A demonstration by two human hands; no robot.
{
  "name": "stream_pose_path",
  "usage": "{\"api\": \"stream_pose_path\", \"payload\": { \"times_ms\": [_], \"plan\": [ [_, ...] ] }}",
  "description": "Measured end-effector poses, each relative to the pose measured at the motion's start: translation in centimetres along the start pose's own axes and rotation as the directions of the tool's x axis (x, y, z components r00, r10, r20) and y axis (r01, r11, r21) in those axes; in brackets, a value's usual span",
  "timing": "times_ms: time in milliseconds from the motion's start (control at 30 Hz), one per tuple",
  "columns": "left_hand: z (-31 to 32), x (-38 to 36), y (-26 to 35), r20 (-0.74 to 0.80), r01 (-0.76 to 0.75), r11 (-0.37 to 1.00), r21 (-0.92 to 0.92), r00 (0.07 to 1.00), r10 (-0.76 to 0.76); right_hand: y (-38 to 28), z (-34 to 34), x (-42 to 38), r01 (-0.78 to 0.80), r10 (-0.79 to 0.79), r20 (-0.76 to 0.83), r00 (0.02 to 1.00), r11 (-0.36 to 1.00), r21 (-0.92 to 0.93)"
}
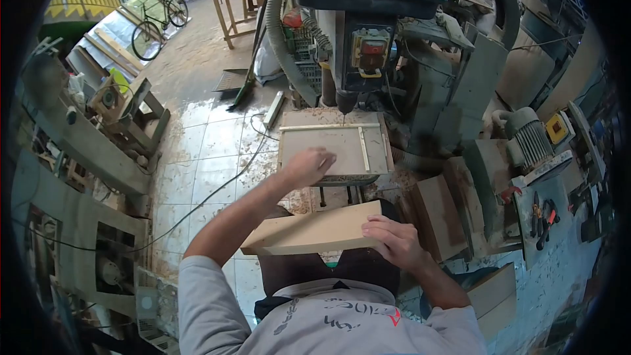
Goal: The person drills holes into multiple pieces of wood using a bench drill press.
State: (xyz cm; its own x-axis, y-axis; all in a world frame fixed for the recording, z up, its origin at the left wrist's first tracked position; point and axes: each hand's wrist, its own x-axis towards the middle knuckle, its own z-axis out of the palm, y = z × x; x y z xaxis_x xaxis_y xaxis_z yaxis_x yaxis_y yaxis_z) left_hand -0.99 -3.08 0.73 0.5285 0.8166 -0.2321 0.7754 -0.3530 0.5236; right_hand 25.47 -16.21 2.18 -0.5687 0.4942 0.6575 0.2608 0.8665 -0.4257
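A pale curved wooden board (309, 229) lies across my lap, its left end reaching past my thigh. My right hand (394, 240) grips its right end, fingers over the top face. Stretched forward, my left hand (309, 165) is over the drill press's wooden table (315, 144), its fingers curled together; anything inside them is hidden. Thin wooden strips (363, 148) run along the back and right side of that table. Above its back edge the drill bit (344, 117) hangs down from the chuck, with sawdust lying around it.
The drill press (365, 0) with its red switch stands straight ahead. Large wooden blocks (440, 217) and a side board with pliers (545, 217) are on the right. A black cable (217, 190) crosses the tiled floor. Wooden machine frames (85, 138) stand at left.
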Motion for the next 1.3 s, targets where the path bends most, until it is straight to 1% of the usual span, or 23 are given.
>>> {"api": "stream_pose_path", "payload": {
  "times_ms": [67,100,167,333,400,433,467,500,533,567,700,800,833,900,933,967,1033,1067,1100,1133,1167,1233,1300],
  "plan": [
    [1.2,2.5,-2.4,-0.287,-0.044,0.997,0.063,0.956,0.06,-0.4,-0.6,-0.6,-0.021,0.021,0.024,1.0,1.0,-0.007],
    [2.2,3.7,-3.3,-0.293,-0.048,0.997,0.061,0.954,0.064,-0.8,-0.9,-0.9,-0.048,0.049,0.043,0.998,0.999,-0.017],
    [3.8,5.9,-4.1,-0.379,0.005,0.97,0.242,0.921,0.089,-1.5,-1.5,-1.0,-0.059,0.061,0.043,0.997,0.998,-0.035],
    [4.5,8.1,-2.7,-0.274,-0.08,0.968,0.238,0.95,0.146,-1.5,-1.9,-2.5,-0.111,0.111,0.01,0.994,0.993,-0.028],
    [4.7,6.5,-1.0,-0.197,-0.311,0.945,0.105,0.925,0.326,-1.3,-2.1,-2.9,-0.125,0.124,-0.017,0.992,0.992,-0.036],
    [4.5,5.7,-0.4,-0.197,-0.308,0.946,0.104,0.926,0.323,-1.2,-2.2,-3.1,-0.124,0.124,-0.015,0.992,0.992,-0.034],
    [4.2,4.6,0.5,-0.037,-0.233,0.943,-0.236,0.972,0.231,-1.1,-2.4,-3.3,-0.135,0.134,-0.035,0.99,0.99,-0.046],
    [3.8,3.4,1.3,0.15,-0.08,0.843,-0.532,0.971,0.186,-1.0,-2.5,-3.5,-0.148,0.145,-0.056,0.988,0.987,-0.057],
    [1.9,0.4,3.7,0.21,0.078,0.694,-0.715,0.972,0.107,-0.9,-2.7,-3.7,-0.154,0.151,-0.059,0.987,0.987,-0.053],
    [1.8,-0.5,3.4,0.221,0.088,0.694,-0.715,0.97,0.105,-0.8,-2.9,-3.8,-0.157,0.152,-0.075,0.986,0.985,-0.076],
    [0.8,-3.8,3.1,0.045,0.014,0.735,-0.678,0.999,0.023,-0.7,-3.4,-3.8,-0.223,0.214,-0.088,0.973,0.967,-0.122],
    [0.2,-7.6,6.5,-0.078,-0.226,0.887,-0.403,0.974,0.213,0.1,-3.0,-3.4,-0.286,0.276,-0.121,0.954,0.955,-0.082],
    [0.2,-8.4,7.6,-0.075,-0.227,0.888,-0.4,0.974,0.215,0.4,-2.7,-3.2,-0.288,0.276,-0.125,0.953,0.954,-0.083],
    [0.8,-9.3,9.2,-0.026,-0.2,0.968,0.153,0.978,0.206,1.0,-2.0,-2.4,-0.41,0.42,-0.182,0.889,0.907,0.094],
    [0.9,-9.2,9.2,-0.093,-0.125,0.957,0.262,0.984,0.155,1.0,-1.7,-1.5,-0.44,0.465,-0.179,0.867,0.884,0.159],
    [0.9,-9.2,9.0,-0.098,-0.122,0.957,0.263,0.984,0.152,1.4,-1.3,-0.9,-0.436,0.46,-0.177,0.87,0.886,0.16],
    [0.5,-9.1,8.0,-0.326,0.129,0.946,0.296,0.945,-0.027,3.0,-0.1,-0.1,-0.551,0.592,-0.127,0.796,0.795,0.254],
    [0.5,-8.8,6.7,-0.491,0.059,0.934,0.354,0.861,0.132,4.1,0.7,0.7,-0.547,0.589,-0.133,0.797,0.798,0.252],
    [0.3,-8.4,5.8,-0.492,0.057,0.932,0.357,0.86,0.135,5.2,1.6,1.6,-0.595,0.692,-0.089,0.717,0.673,0.439],
    [-0.5,-7.9,5.3,-0.516,0.12,0.969,0.215,0.857,0.009,5.9,2.2,2.4,-0.61,0.775,-0.02,0.632,0.513,0.604],
    [-1.2,-7.4,4.6,-0.524,0.182,0.981,0.07,0.843,-0.119,6.1,2.5,3.2,-0.605,0.772,-0.023,0.635,0.516,0.606],
    [-1.5,-5.3,1.6,-0.531,0.223,0.974,0.042,0.83,-0.167,6.7,3.0,4.8,-0.576,0.595,-0.19,0.781,0.804,0.149],
    [-2.5,-3.9,-0.2,-0.403,0.406,0.913,0.037,0.842,-0.358,7.2,4.0,4.6,-0.529,0.525,-0.175,0.833,0.848,0.031]
  ]
}}
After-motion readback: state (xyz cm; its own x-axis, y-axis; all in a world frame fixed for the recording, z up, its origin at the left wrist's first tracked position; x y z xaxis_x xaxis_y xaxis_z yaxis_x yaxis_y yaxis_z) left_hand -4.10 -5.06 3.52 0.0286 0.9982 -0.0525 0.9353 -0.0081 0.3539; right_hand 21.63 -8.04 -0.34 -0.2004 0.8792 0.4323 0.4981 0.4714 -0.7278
